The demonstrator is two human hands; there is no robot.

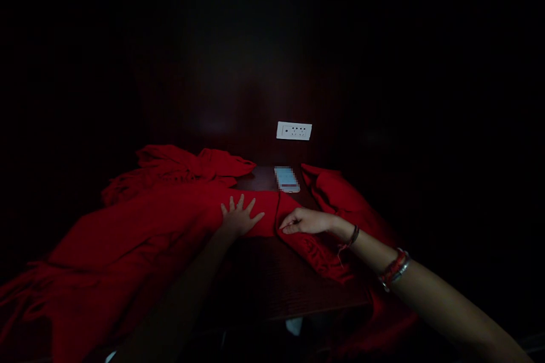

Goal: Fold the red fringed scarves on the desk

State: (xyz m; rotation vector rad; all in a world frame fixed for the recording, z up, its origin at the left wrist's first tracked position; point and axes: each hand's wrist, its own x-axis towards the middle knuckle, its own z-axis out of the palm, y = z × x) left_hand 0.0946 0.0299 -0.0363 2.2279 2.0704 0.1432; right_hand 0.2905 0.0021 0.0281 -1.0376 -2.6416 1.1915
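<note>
Surroundings: I see very little past the lit patch; the wall behind and both sides are almost black.
Red cloth (pixel 140 238): the biggest thing in my view. It covers the left half of the bench, hangs off the near left edge in heavy folds, and bunches up in a rumpled heap at the back left. A second part of it lies along the right side of the bench and drops over the near right corner. Whether the two parts are one piece I cannot tell.
Bench (pixel 272 278): dark wood with a visible grain, bare in a strip down the middle between the two red masses.
Right forearm: comes in from the lower right, lying across the cloth on that side.
Left hand (pixel 239 216): released, palm down and fingers fanned out, resting flat on the right edge of the left mass of cloth.
Right hand (pixel 304 221): fingertips pinched together on a fold of the red cloth, just beside the left hand, with a narrow dark seam between them.
Socket plate (pixel 293 131): white, set in the dark wall above the far end of the bench.
Phone (pixel 286 179): lies flat at the back of the bench, screen lit and blurred, between the two heaps of cloth.
Bangles (pixel 394 268): red and metal, on the right forearm; a darker band (pixel 353 235) sits nearer the wrist.
</note>
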